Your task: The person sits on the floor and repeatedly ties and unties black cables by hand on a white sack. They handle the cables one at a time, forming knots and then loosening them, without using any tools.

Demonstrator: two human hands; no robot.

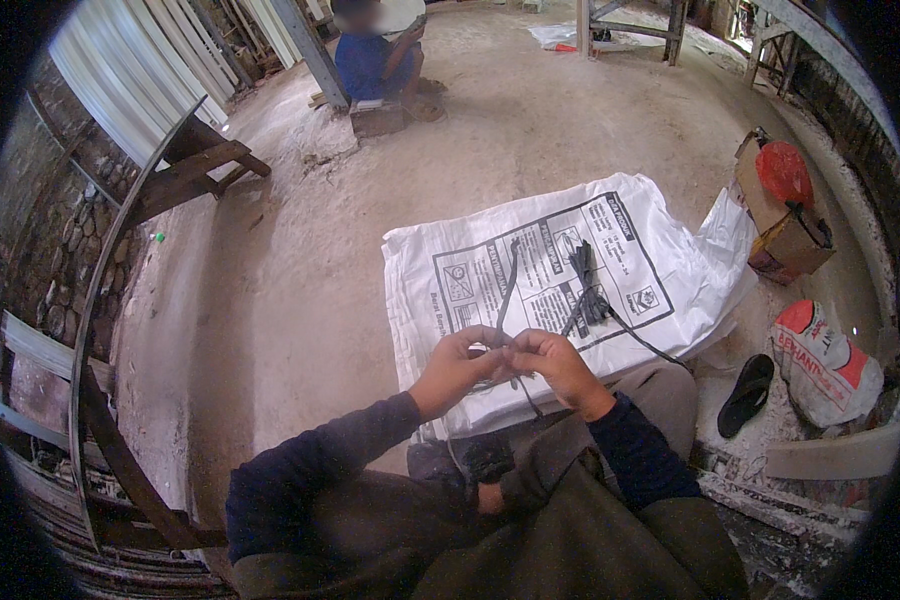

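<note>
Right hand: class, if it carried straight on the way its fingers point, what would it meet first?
The right hand points left, fingertips pinching a thin dark strip. It would meet the left hand first; their fingertips already seem to touch, though depth is unclear.

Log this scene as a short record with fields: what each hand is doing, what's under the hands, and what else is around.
left hand: left hand pinches a thin dark strip that rises above the fingers
right hand: right hand grips the same strip, fingertips meeting the left
under the hands: white printed sack spread on the dirt floor
on the sack: bundle of dark strips
to the right: cardboard box with a red bag, black sandal
far side: seated person in blue
</note>
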